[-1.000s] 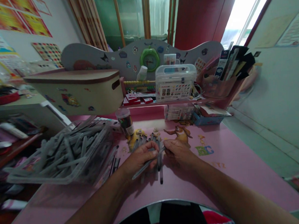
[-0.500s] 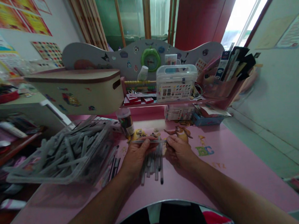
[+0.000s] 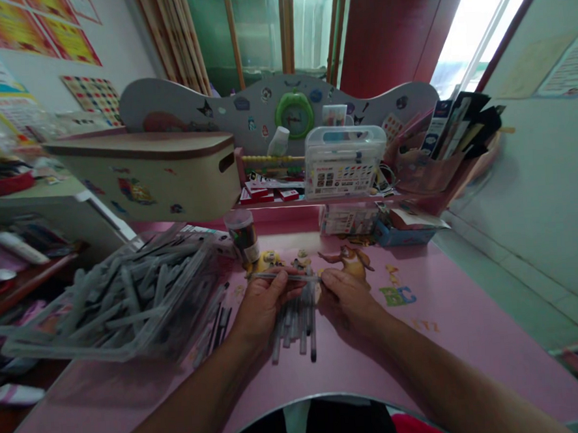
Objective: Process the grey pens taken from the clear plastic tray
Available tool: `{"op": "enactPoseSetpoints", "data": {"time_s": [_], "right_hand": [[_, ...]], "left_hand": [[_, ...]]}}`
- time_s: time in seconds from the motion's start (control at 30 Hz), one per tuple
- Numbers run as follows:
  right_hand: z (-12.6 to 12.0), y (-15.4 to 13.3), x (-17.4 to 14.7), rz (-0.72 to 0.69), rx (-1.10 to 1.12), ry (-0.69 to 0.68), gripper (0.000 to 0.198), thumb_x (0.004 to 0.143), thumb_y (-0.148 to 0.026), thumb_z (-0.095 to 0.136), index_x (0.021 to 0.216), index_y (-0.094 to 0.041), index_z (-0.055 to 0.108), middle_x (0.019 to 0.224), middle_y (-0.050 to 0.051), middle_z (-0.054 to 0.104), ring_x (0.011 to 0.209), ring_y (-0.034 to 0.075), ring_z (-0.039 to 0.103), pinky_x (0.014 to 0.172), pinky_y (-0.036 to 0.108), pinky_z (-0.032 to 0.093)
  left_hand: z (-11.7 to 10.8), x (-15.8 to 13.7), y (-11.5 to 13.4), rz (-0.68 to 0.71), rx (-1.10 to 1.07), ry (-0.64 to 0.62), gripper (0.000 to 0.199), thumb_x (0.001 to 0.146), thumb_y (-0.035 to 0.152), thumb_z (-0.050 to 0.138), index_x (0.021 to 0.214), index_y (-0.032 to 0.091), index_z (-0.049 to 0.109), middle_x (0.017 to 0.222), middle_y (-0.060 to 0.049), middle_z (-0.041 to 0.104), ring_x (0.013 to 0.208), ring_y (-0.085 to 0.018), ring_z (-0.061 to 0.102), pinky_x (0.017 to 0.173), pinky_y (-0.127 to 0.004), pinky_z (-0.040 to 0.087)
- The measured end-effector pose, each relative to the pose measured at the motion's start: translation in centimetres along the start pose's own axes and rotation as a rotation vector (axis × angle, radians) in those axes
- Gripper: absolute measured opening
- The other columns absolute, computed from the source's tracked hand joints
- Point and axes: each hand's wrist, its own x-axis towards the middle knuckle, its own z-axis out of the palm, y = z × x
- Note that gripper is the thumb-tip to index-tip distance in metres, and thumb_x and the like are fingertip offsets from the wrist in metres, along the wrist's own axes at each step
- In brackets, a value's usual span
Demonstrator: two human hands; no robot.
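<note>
A thin translucent pen [image 3: 293,277] lies level across the space between my two hands. My left hand [image 3: 261,308] is closed on its left part, thumb on top and fingers underneath. At its right end, my right hand [image 3: 349,299] pinches it between thumb and fingers. Below and between the hands, several similar clear pens [image 3: 290,324] rest side by side on the pink desk [image 3: 425,365], one with a dark tip. More slim dark pens [image 3: 220,324] lie left of my left wrist.
A clear plastic bin [image 3: 72,350] heaped with grey translucent pens or pen parts stands at the left. Behind the hands are a lidded jar [image 3: 242,235] and a blue box [image 3: 405,234]. A shelf above bears a cream storage box [image 3: 189,183], a clear case [image 3: 344,164] and a green clock [image 3: 294,116].
Both hands keep the pen in nearly the same place, its left end tilted slightly higher. The camera view has shifted a little.
</note>
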Motion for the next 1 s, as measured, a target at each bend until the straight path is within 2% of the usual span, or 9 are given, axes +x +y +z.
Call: {"op": "enactPoseSetpoints", "data": {"time_s": [0.13,0.3,0.37,0.5,0.57,0.67,0.77,0.9,1.0], "right_hand": [[0.08,-0.44,-0.31,0.051,0.080,-0.024,0.030,0.072,-0.034,0.078,0.084,-0.023,0.052,0.051,-0.012,0.040,0.037,0.005,0.026,0.035,0.015,0.020],[-0.19,0.03,0.02,-0.008,-0.041,0.030,0.042,0.080,-0.054,0.070,0.067,-0.019,0.052,0.051,-0.006,0.046,0.039,0.005,0.033,0.036,0.018,0.022],[-0.02,0.02,-0.10,-0.024,-0.033,0.020,0.041,0.078,-0.049,0.073,0.063,-0.019,0.049,0.051,-0.007,0.043,0.041,0.005,0.035,0.037,0.018,0.024],[0.42,-0.59,-0.58,0.047,0.089,-0.040,0.029,0.071,-0.030,0.079,0.083,-0.023,0.054,0.055,-0.011,0.045,0.040,0.005,0.030,0.038,0.016,0.021],[0.35,-0.63,-0.56,0.056,0.090,-0.030,0.028,0.074,-0.035,0.077,0.086,-0.023,0.054,0.056,-0.010,0.047,0.039,0.004,0.028,0.037,0.016,0.019],[-0.06,-0.09,-0.22,0.020,-0.011,0.034,0.038,0.080,-0.053,0.070,0.073,-0.020,0.054,0.051,-0.007,0.048,0.039,0.005,0.032,0.036,0.018,0.022],[-0.21,0.26,-0.11,0.007,-0.020,0.039,0.041,0.079,-0.050,0.073,0.065,-0.020,0.049,0.050,-0.007,0.045,0.041,0.006,0.035,0.037,0.018,0.025],[0.12,-0.36,-0.45,0.071,0.131,-0.052,0.032,0.071,-0.031,0.081,0.081,-0.023,0.051,0.054,-0.012,0.044,0.039,0.004,0.029,0.037,0.015,0.021],[-0.03,-0.50,-0.38,0.111,0.107,-0.060,0.034,0.073,-0.042,0.079,0.087,-0.023,0.054,0.056,-0.010,0.050,0.036,0.004,0.027,0.035,0.015,0.016]], "left_hand": [[-0.06,-0.02,0.04,0.007,-0.005,-0.005,0.033,0.072,0.039,0.085,0.086,0.012,0.074,0.087,-0.009,0.077,0.076,-0.016,0.073,0.071,-0.022,0.060],[0.03,-0.10,0.15,-0.006,0.027,0.007,0.032,0.072,0.037,0.085,0.087,0.011,0.074,0.086,-0.010,0.077,0.072,-0.015,0.072,0.069,-0.021,0.059],[0.08,-0.15,0.23,0.004,0.024,0.011,0.032,0.072,0.038,0.085,0.087,0.011,0.074,0.087,-0.010,0.077,0.073,-0.015,0.072,0.070,-0.022,0.059],[0.04,-0.18,0.35,0.021,0.019,0.011,0.036,0.069,0.042,0.086,0.086,0.012,0.074,0.087,-0.009,0.077,0.076,-0.017,0.073,0.071,-0.023,0.060],[0.00,-0.19,0.35,0.024,0.033,0.005,0.036,0.070,0.042,0.086,0.086,0.012,0.074,0.085,-0.009,0.077,0.076,-0.017,0.073,0.071,-0.023,0.059],[0.01,-0.22,0.31,0.022,0.055,-0.003,0.036,0.070,0.043,0.085,0.086,0.012,0.075,0.086,-0.010,0.077,0.078,-0.018,0.073,0.070,-0.023,0.059],[0.08,-0.26,0.33,0.026,0.059,0.003,0.037,0.069,0.043,0.086,0.086,0.012,0.075,0.085,-0.009,0.077,0.075,-0.017,0.073,0.069,-0.022,0.059],[0.10,-0.25,0.38,0.023,0.028,0.010,0.038,0.068,0.043,0.086,0.086,0.012,0.074,0.084,-0.009,0.077,0.074,-0.016,0.073,0.070,-0.023,0.059],[0.08,-0.27,0.33,0.015,0.032,0.008,0.039,0.067,0.043,0.087,0.086,0.012,0.074,0.083,-0.008,0.077,0.071,-0.015,0.072,0.070,-0.022,0.059]]}}
